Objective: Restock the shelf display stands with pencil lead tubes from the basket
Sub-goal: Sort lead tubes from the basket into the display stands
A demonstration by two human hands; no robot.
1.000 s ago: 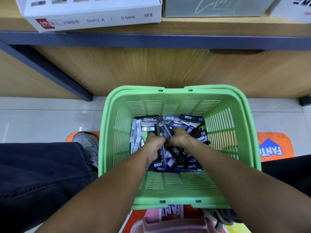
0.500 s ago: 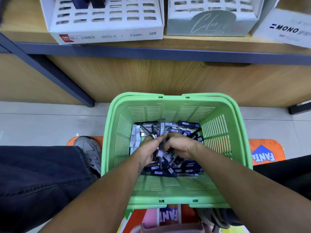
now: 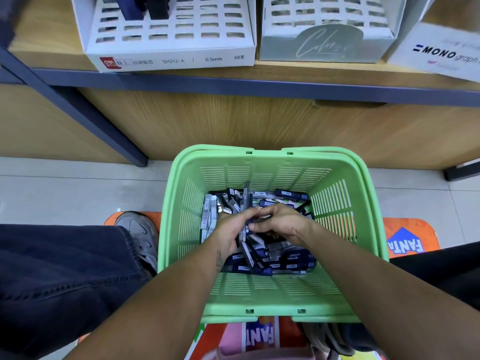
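Observation:
A green plastic basket (image 3: 335,201) stands on the floor between my legs, its bottom covered with a pile of dark blue and clear pencil lead tubes (image 3: 288,258). Both hands are down inside it. My left hand (image 3: 230,233) grips a small bundle of upright tubes (image 3: 245,201) that stick up above its fingers. Against that bundle, my right hand (image 3: 279,222) pinches a tube with fingertips and thumb. On the wooden shelf above sits a white slotted display stand (image 3: 171,35) holding two dark tubes at its back left, with a grey slotted stand (image 3: 327,32) beside it.
A white MONO box (image 3: 441,51) stands at the shelf's right end. The dark shelf edge (image 3: 233,85) runs across above the basket, a diagonal metal leg (image 3: 85,115) to the left. My shoe (image 3: 141,231) and an orange mat (image 3: 407,237) flank the basket.
The view has tilted up, bringing the display stands into sight. Both hands have risen slightly from the pile, and the tubes in my left hand now stand more upright.

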